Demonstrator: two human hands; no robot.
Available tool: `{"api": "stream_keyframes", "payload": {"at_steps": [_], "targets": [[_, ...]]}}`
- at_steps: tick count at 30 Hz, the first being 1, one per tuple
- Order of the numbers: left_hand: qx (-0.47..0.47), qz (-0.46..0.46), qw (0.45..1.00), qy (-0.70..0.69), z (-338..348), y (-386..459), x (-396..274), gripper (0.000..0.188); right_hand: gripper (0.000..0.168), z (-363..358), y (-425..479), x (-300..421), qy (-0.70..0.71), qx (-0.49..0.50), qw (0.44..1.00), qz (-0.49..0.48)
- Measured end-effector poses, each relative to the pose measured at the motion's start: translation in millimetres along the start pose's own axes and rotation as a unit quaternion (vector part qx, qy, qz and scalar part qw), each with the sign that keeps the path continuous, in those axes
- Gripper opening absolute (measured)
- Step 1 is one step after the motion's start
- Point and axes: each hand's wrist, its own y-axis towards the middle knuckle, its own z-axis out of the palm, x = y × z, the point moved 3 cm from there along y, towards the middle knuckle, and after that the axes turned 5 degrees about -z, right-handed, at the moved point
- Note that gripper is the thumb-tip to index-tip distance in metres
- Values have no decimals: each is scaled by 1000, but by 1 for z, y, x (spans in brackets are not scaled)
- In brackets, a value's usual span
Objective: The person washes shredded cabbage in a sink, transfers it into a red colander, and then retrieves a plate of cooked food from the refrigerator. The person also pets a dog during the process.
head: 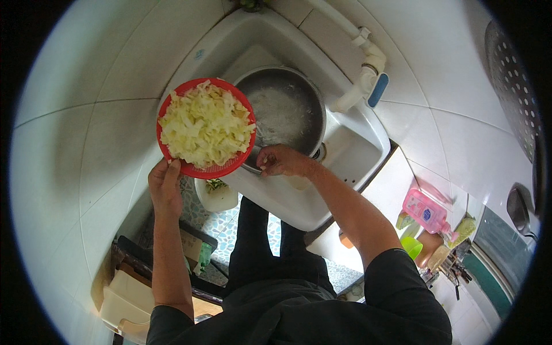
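My left hand (166,185) grips the near rim of a red plastic colander (215,172), thumb on top. The colander is heaped with chopped pale-green cabbage (207,125) and overlaps the left side of a large metal basin (280,112). The basin stands in the white ceramic sink (276,202) and holds cloudy water. At its near rim is my right hand (282,161), with curled fingers. Small pale bits show at those fingertips; whether they are held or stuck on is unclear.
A white tap (362,86) with a blue handle reaches over the sink's right side. Below the sink's left edge a white bin (217,198) holds green scraps. A pink soap bottle (424,211) and a green cup (412,247) stand on the right. A perforated metal utensil (511,86) hangs at far right.
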Motion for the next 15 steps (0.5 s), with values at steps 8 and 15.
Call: {"api": "stream_keyframes", "payload": {"at_steps": [8,15], "targets": [[2,5,1000,6,4,10,9,26,19,3,-25,17,254,-135,957,30],[11,7,1000,27,21,22,15,26,23,31,-96,164,417,-277,848,-173]]}}
